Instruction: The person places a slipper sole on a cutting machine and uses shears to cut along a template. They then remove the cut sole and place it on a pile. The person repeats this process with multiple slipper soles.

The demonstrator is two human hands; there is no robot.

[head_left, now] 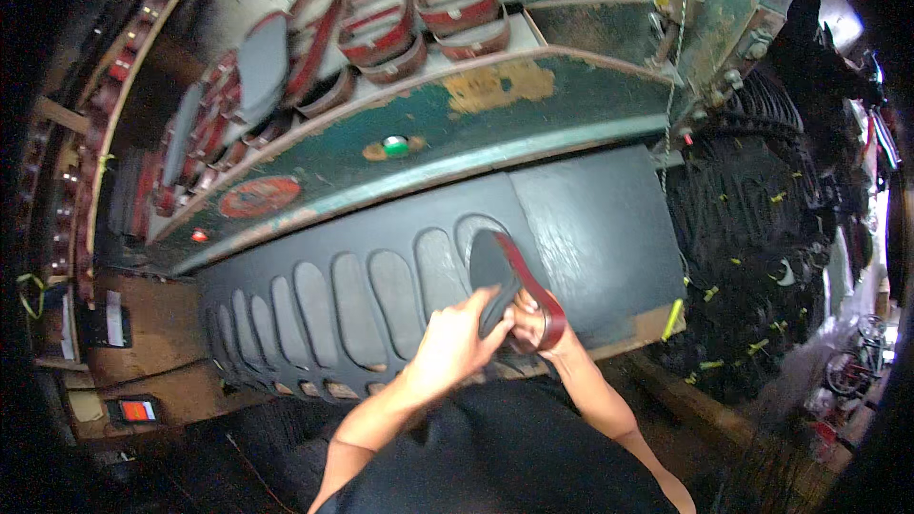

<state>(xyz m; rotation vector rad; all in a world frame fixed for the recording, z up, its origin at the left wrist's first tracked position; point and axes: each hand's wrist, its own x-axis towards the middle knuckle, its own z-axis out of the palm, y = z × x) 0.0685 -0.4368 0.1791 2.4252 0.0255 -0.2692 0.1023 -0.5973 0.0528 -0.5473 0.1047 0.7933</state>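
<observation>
Over the right part of a dark grey sheet [609, 228], my right hand [533, 324] grips the heel end of a red sole-shaped cutting die [512, 257]. A dark grey shoe sole [489, 265] lies within or against the die; how far it sits inside cannot be told. My left hand [455, 338] pinches the near end of this sole, with fingers bent round its edge. Both hands are close together, and the die hides part of the right fingers. Several sole-shaped cutouts [390, 300] run leftward through the sheet from below the die.
Behind the sheet stands a worn green machine beam [590, 86] with a green button [394, 145] and red buttons. More red dies [376, 29] and a grey sole [262, 67] rest on top. Dark scrap [743, 228] hangs at right; a device with an orange screen [138, 410] lies lower left.
</observation>
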